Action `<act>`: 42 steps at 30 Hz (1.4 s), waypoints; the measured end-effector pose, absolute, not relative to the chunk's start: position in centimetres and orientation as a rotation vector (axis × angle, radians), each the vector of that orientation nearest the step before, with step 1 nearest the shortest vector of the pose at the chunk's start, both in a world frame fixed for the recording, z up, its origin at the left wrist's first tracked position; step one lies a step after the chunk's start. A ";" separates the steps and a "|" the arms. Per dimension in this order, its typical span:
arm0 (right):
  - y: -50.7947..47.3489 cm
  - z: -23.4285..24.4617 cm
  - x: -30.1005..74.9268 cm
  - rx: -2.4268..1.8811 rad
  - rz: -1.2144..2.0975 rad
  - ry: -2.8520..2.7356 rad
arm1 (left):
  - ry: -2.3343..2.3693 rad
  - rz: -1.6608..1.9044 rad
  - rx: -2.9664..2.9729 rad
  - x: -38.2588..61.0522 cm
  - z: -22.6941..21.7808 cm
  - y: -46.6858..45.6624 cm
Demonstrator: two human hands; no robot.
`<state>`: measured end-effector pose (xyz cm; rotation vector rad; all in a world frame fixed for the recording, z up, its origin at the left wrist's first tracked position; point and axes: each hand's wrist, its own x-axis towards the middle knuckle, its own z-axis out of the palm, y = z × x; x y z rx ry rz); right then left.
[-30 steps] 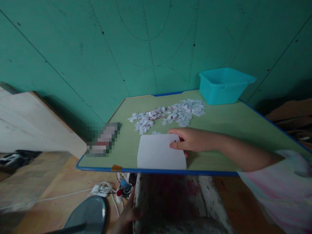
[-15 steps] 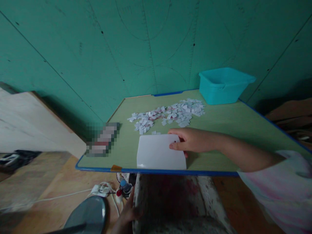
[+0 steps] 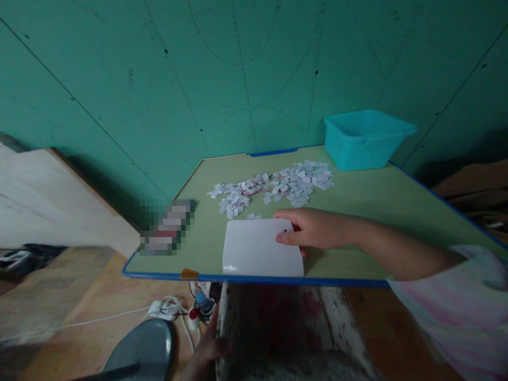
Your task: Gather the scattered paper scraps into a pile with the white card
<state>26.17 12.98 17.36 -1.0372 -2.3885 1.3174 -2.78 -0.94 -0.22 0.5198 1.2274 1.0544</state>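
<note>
My right hand [image 3: 297,230] grips the right side of a white plastic scraper [image 3: 256,251], a smooth sheet with rounded corners. Its thumb lies on top and the fingers go behind. The scraper's lower edge is at the table's front edge. Just beyond it, small white paper pieces [image 3: 304,180] are strewn in a long, loose pile, with a couple close to its upper edge. Below the table, my left hand [image 3: 208,349] is closed on the left rim of a stained, whitish bin [image 3: 341,317]; part of its fingers is hidden. The bin's dark inside opens under the table edge.
A turquoise basket [image 3: 357,153] stands at the table's back right, by the green wall [image 3: 159,95]. A blurred-out flat object [image 3: 169,227] lies at the left. Below are a grey stool [image 3: 143,349], a white power strip [image 3: 162,309] with cables, and bottles.
</note>
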 end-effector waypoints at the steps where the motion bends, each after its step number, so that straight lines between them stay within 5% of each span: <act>1: 13.0 17.3 26.2 -1.034 1.314 -2.389 | 1.235 1.064 0.516 -2.8 -0.2 -1.0; 23: 12.9 17.4 26.1 -1.008 1.286 -2.393 | 1.130 1.075 0.470 -1.6 2.0 -1.3; 42: 13.2 17.0 25.9 -1.070 1.264 -2.335 | 1.142 1.046 0.517 -2.5 -0.5 -1.3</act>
